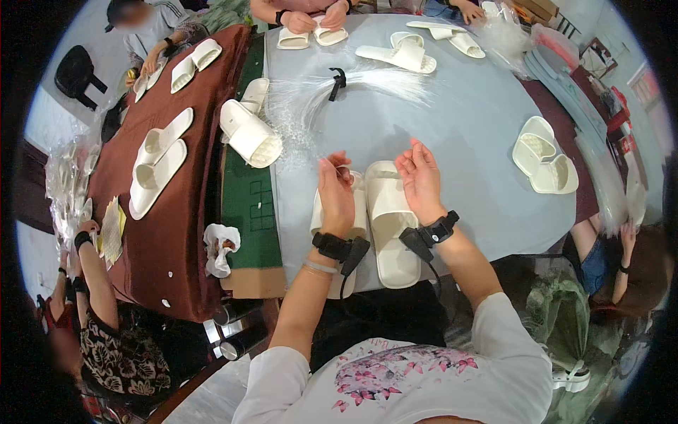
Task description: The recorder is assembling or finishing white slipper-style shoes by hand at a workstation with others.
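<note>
A pair of white slippers lies in front of me at the near edge of the grey-covered table (487, 141). My left hand (337, 194) is over the left slipper (359, 208), its fingers loosely curled and apart, with nothing visible in them. It covers much of that slipper. Beside the right slipper's (395, 258) upper strap is my right hand (422, 182), palm turned up, fingers spread and holding nothing. Both wrists wear black bands with small devices. Beyond the hands lies a bundle of clear plastic strands (388, 83) gathered by a black tie (338, 83).
More slippers lie at left (251, 134), right (545, 155) and far side (399, 55). A brown-covered table (191, 162) adjoins on the left, with a crumpled white wrapper (222, 249). Several people work around; one person's hands (304, 22) touch slippers opposite me.
</note>
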A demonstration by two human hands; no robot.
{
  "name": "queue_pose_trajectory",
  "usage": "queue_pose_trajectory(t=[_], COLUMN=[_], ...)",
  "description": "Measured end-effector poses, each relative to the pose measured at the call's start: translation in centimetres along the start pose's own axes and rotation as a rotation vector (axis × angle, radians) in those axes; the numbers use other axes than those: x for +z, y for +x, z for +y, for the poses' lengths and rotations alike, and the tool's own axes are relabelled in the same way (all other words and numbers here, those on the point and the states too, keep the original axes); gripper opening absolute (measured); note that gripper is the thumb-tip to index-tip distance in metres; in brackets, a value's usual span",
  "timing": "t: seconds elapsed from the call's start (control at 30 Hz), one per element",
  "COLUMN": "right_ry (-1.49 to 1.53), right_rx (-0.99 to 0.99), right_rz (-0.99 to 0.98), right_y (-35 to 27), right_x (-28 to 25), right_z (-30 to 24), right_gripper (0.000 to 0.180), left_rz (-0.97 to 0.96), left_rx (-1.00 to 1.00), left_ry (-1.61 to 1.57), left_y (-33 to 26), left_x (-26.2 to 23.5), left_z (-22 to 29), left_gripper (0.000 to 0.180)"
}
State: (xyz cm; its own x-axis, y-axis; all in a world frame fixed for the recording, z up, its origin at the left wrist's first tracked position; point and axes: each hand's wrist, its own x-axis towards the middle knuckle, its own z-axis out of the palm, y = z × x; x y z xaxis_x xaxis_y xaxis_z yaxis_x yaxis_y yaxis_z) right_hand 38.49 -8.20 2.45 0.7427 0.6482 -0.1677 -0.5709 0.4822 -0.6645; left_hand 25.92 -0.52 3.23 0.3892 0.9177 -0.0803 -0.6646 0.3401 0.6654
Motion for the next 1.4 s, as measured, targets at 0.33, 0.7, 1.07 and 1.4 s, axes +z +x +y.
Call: queue_pose_trajectory(t=[0.33, 0.7, 1.07, 1.4], right_ry=[-0.495, -0.559, -0.819, -0.780], right_rx=[-0.097, -0.051, -0.091, -0.085], right_rz=[-0.351, -0.373, -0.389, -0.300], right_y=[-1.2, -1.5, -1.7, -1.9], right_x=[1.3, 1.4, 1.7, 1.9], right_z=[-0.1, -0.1, 0.2, -0.4], right_gripper=[0.025, 0.016, 0.018, 0.026], left_rz=[-0.115, -0.068, -0.184, -0.162], left_rx=[0.061, 0.069, 0.065, 0.011], left_ry=[0.461, 0.708, 0.589, 0.614], left_y=[-0.4, -0.3, 0.1, -0.5], left_x=[-0.5, 0.0, -0.4, -0.1], left_z=[-0.7, -0.7, -1.5, -0.6], left_gripper=[0.036, 0.040, 0.031, 0.019])
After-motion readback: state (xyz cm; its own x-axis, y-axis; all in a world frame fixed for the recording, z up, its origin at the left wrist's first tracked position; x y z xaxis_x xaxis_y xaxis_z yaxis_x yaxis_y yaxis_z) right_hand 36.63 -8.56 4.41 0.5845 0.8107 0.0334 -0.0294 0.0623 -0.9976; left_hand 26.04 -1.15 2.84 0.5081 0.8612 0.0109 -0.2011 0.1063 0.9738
